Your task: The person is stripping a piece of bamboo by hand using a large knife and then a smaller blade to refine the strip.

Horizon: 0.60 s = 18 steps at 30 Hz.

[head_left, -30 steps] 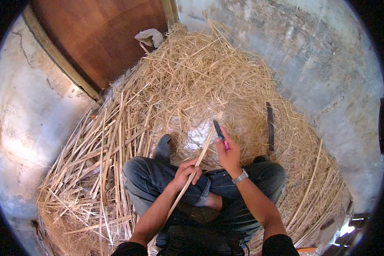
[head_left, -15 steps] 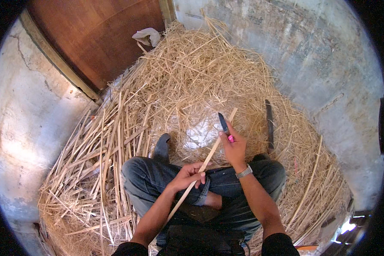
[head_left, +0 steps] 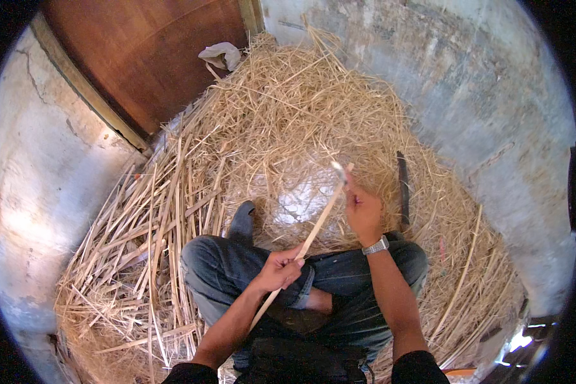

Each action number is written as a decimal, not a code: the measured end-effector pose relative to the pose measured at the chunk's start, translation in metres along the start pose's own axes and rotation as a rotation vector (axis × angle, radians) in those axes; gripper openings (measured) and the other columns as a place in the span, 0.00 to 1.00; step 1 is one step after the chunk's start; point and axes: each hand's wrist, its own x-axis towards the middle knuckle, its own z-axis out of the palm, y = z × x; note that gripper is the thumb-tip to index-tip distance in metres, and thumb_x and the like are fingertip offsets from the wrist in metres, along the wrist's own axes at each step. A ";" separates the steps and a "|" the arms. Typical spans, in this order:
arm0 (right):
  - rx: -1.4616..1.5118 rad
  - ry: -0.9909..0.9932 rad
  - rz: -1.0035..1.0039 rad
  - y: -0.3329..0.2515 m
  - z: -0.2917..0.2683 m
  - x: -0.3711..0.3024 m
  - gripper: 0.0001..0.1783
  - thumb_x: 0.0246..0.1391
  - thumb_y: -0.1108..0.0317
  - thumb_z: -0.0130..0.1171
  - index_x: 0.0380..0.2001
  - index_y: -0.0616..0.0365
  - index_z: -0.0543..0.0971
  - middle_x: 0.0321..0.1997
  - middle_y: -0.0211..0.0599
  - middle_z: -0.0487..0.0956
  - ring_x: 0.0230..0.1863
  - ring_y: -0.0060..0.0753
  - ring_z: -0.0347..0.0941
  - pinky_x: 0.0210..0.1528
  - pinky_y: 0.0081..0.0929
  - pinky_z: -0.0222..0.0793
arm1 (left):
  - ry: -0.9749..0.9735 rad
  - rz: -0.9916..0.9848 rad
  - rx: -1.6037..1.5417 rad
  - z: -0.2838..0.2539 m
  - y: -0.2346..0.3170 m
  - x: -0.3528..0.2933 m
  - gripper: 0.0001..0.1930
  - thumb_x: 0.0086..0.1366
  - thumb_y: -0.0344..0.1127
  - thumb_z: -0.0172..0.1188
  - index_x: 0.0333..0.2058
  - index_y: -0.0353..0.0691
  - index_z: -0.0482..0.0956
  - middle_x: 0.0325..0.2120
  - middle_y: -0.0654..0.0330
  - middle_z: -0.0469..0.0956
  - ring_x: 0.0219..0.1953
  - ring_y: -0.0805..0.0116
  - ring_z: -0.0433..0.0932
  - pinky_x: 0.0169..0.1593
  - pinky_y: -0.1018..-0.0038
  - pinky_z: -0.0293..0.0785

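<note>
A long, pale strip of split bamboo (head_left: 320, 221) slants up over my crossed legs. My left hand (head_left: 280, 271) is closed round it, thumb on top, low along its length. My right hand (head_left: 364, 208) is beside the strip's far end, its fingers curled round the handle of a knife (head_left: 340, 172). The knife's blade catches the light and lies against or just over the strip's tip; I cannot tell which. Most of the handle is hidden in my palm.
Thin shavings (head_left: 301, 96) are heaped ahead and to the right. Many bamboo strips (head_left: 166, 217) lie on the left. A dark flat bar (head_left: 403, 185) rests on the shavings. Walls (head_left: 480, 83) and a brown door (head_left: 153, 57) close in the corner; a whitish bag (head_left: 221, 55) lies by the door.
My right hand has moved slightly right and forward, and the knife has turned, its blade now bright at the strip's far end. The left hand's fingers have closed more tightly round the strip.
</note>
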 end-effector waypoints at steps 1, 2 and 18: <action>0.001 -0.004 -0.001 -0.004 0.004 -0.004 0.25 0.55 0.71 0.57 0.57 0.41 0.77 0.24 0.42 0.77 0.21 0.44 0.73 0.25 0.36 0.69 | 0.004 0.000 -0.001 -0.003 0.001 0.000 0.24 0.75 0.31 0.46 0.68 0.44 0.60 0.10 0.70 0.59 0.10 0.81 0.56 0.15 0.81 0.55; 0.018 -0.066 -0.065 -0.010 0.009 -0.009 0.25 0.55 0.71 0.56 0.57 0.41 0.78 0.24 0.42 0.77 0.21 0.44 0.73 0.25 0.37 0.69 | 0.031 0.003 -0.016 -0.006 0.002 0.002 0.24 0.75 0.30 0.46 0.67 0.45 0.61 0.10 0.71 0.59 0.09 0.81 0.55 0.15 0.80 0.54; 0.430 -0.414 -0.267 -0.052 0.036 -0.073 0.23 0.57 0.72 0.56 0.57 0.50 0.77 0.27 0.46 0.78 0.24 0.44 0.74 0.28 0.37 0.70 | 0.141 0.057 -0.282 -0.029 -0.008 0.007 0.22 0.73 0.33 0.50 0.64 0.49 0.66 0.10 0.71 0.57 0.07 0.79 0.54 0.15 0.78 0.52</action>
